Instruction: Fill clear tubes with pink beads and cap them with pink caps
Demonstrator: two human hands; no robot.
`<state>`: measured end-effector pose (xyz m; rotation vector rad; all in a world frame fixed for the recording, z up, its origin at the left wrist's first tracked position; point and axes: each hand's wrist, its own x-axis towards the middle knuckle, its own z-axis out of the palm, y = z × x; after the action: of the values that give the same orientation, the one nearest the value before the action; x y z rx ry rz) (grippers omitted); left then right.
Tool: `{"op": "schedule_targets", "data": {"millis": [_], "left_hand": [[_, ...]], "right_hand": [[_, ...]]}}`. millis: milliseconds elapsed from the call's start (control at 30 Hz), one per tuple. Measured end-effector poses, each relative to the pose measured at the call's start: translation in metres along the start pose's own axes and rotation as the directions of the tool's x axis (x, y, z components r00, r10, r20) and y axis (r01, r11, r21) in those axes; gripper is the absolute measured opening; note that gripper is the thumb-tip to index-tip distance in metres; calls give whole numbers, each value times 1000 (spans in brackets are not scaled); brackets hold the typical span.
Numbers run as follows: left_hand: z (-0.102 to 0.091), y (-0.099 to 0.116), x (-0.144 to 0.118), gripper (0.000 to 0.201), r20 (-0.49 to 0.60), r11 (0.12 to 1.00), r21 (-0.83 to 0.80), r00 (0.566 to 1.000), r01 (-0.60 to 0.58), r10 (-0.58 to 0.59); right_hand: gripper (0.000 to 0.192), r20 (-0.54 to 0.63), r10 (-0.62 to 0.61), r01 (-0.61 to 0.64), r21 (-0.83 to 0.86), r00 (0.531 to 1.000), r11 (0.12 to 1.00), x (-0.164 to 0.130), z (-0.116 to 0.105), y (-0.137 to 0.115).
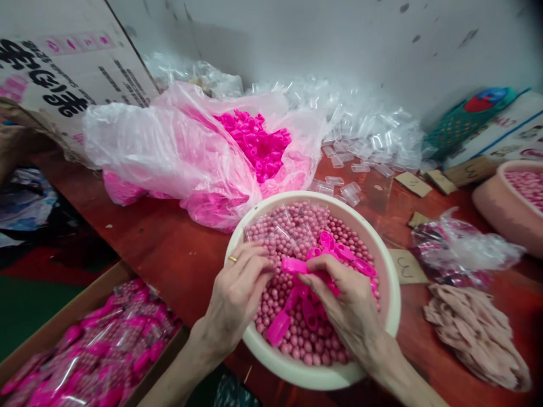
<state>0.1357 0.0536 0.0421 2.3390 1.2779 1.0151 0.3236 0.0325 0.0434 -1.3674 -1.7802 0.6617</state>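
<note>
A cream round basin [388,265] holds pink candy balls [297,226], several pink plastic caps and a few clear tubes. My left hand [237,294], with a gold ring, hovers over the balls with fingers pinched together near a clear tube; what it holds is hard to tell. My right hand [339,299] grips a pink plastic cap [294,265] over the basin's middle. More pink caps [343,251] lie on the balls beside that hand.
A clear bag of pink caps [254,141] lies behind the basin, with a heap of clear tubes [360,135] to its right. A carton of filled pink packs [97,356] stands lower left. A second basin [504,203], small bags [458,249] and paper slips [475,333] sit right.
</note>
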Motion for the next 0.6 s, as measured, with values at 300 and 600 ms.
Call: {"op": "schedule_targets", "data": {"millis": [300,600], "left_hand": [[8,5,5,44,369,597,-597,845,535,-388],[12,8,14,19,441,479,-670,823,568,-358]], "right_hand": [[23,-32,-69,71,64,997,995,7,0,4],[40,85,-293,305,-189,952,934,1,-9,6]]}}
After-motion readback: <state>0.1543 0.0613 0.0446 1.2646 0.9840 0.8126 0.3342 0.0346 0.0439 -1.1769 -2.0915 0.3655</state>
